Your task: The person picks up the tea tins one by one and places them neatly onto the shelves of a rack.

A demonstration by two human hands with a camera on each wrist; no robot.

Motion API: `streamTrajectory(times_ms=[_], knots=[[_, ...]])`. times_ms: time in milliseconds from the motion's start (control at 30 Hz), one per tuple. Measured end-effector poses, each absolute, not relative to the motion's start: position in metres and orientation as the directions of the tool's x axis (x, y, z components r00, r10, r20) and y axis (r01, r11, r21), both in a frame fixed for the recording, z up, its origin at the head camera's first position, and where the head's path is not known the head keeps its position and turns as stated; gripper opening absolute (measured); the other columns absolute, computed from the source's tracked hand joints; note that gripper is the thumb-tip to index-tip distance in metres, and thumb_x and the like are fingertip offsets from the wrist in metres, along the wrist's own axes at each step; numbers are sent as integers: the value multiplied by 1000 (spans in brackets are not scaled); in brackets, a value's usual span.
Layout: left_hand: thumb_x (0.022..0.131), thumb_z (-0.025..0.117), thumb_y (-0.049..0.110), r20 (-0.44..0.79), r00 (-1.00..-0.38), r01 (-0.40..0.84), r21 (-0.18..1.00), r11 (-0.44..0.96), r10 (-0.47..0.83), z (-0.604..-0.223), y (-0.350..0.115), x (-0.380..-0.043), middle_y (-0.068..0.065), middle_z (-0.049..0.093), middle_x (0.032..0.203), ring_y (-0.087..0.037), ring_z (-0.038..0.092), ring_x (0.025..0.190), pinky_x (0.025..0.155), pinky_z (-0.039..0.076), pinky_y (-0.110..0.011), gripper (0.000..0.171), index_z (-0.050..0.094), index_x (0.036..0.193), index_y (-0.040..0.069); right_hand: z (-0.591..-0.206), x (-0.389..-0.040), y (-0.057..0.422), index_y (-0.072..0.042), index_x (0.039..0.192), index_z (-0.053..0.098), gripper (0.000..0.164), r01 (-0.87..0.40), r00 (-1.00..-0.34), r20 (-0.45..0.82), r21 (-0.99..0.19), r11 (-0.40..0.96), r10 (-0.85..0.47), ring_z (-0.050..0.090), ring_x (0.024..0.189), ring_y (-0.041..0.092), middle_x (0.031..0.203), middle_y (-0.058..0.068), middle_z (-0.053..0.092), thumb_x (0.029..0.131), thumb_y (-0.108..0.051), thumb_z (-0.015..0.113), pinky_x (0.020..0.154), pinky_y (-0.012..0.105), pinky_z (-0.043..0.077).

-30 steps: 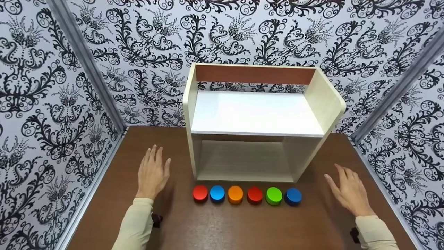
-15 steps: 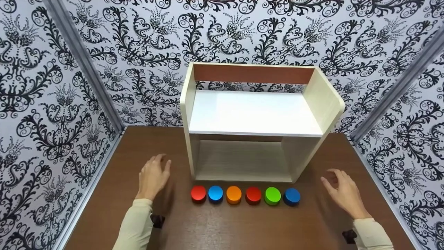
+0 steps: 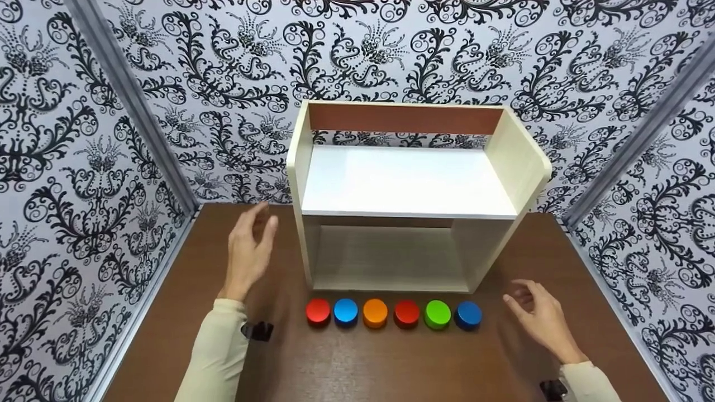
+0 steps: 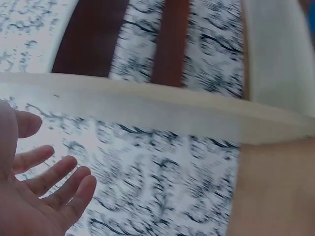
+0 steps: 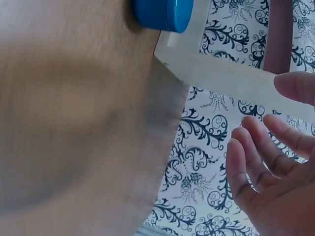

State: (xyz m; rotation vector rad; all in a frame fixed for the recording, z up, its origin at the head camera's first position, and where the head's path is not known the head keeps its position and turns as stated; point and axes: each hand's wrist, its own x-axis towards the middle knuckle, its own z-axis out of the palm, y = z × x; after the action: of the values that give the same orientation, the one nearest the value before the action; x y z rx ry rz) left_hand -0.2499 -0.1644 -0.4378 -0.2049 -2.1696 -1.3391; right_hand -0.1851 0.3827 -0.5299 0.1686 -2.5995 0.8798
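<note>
My left hand (image 3: 249,254) is raised beside the left side panel of a small two-level shelf unit (image 3: 408,215), fingers loosely bent and holding nothing. In the left wrist view the same hand (image 4: 54,191) shows its palm and spread fingers. My right hand (image 3: 542,321) hovers to the right of a dark blue round container (image 3: 468,316), apart from it, with relaxed fingers. That row in front of the shelf also has a green container (image 3: 437,315), a red one (image 3: 406,314), an orange one (image 3: 375,313), a lighter blue one (image 3: 346,312) and another red one (image 3: 318,312).
The shelf unit stands at the back of the brown table (image 3: 357,368), with a white upper board (image 3: 408,181) and an open lower compartment (image 3: 388,257). Patterned walls (image 3: 234,72) enclose the table at the back and both sides.
My left hand has risen and moved forward along the shelf's left side, its fingers bending. The right hand has shifted slightly left toward the dark blue container. The containers stay in their row.
</note>
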Motion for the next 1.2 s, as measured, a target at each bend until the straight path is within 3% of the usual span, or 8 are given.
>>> streamTrajectory(times_ms=[167,467,567,767,1200], knots=[[102,60,14,617,-772,518,749,412,-152,-402,-154,-257,-19,61,125,-30,57,113,100,47,-44,41,55,139,-2,-534,-181,376,-1,119,66,32,-235,-922,388,-577,783,9,65,85,30,95,10,67,90,-10,77,71,18,52],[104,55,18,685,-720,623,708,333,-110,-359,-135,-274,-16,56,136,-29,58,117,101,49,-46,45,50,146,6,-540,-176,366,-2,120,66,35,-224,-932,363,-617,755,20,65,87,28,98,10,67,89,-12,79,72,25,55],[104,55,17,689,-719,636,707,309,-96,-353,-131,-280,-16,54,139,-30,57,120,101,50,-47,45,49,147,6,-543,-175,363,-4,122,65,36,-208,-941,337,-633,746,23,65,90,28,100,11,66,90,-14,78,73,27,56],[105,52,17,692,-718,643,698,316,-68,-351,-126,-287,-14,54,140,-27,54,121,100,50,-47,43,51,146,5,-548,-173,357,-3,125,63,39,-193,-953,301,-656,729,18,64,95,30,104,13,65,92,-17,77,79,43,58],[106,51,16,675,-734,639,723,263,-71,-352,-121,-290,-15,59,136,-29,57,121,96,52,-46,38,54,142,5,-557,-173,343,-5,131,60,50,-147,-975,222,-696,703,15,62,106,32,114,15,61,91,-30,78,87,52,55]])
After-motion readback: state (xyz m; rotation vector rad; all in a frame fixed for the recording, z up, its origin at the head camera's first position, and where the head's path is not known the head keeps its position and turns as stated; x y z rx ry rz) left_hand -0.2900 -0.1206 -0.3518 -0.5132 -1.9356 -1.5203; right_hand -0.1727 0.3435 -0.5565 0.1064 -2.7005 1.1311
